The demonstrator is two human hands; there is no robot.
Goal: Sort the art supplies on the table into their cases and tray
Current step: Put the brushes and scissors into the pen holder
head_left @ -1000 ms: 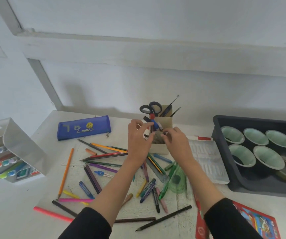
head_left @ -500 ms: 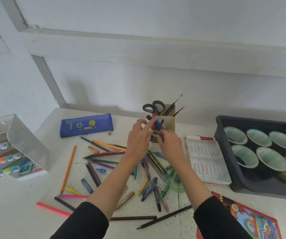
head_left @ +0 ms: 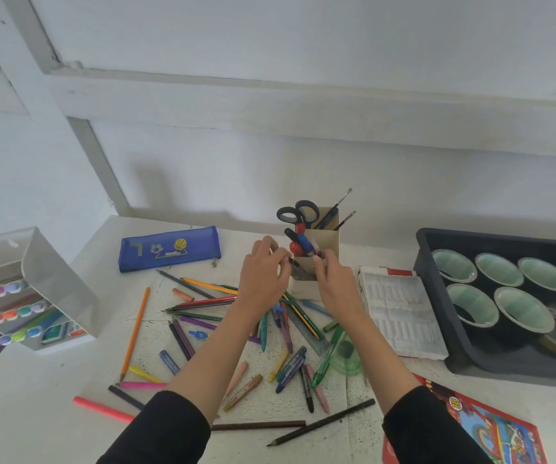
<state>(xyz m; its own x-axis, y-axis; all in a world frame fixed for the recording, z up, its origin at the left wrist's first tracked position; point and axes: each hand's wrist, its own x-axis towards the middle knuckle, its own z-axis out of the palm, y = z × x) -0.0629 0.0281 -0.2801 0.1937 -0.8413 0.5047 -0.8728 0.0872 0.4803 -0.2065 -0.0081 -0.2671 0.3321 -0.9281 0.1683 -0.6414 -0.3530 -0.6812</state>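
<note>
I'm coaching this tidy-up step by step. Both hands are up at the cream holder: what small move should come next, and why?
Probably lower the thin dark item into the low front compartment of the cream holder and let go. The left hand pinches it just above that opening, the right hand is close beside, and loose pencils wait on the table.

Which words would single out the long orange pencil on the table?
Start at the blue pencil case at the back of the white table. In front of it loose pencils and crayons spread out; the orange pencil lies along their left edge, tip toward the camera. It is long, plain orange and lies clear of the crossed heap, unlike the stubby orange crayon nearby.
</note>
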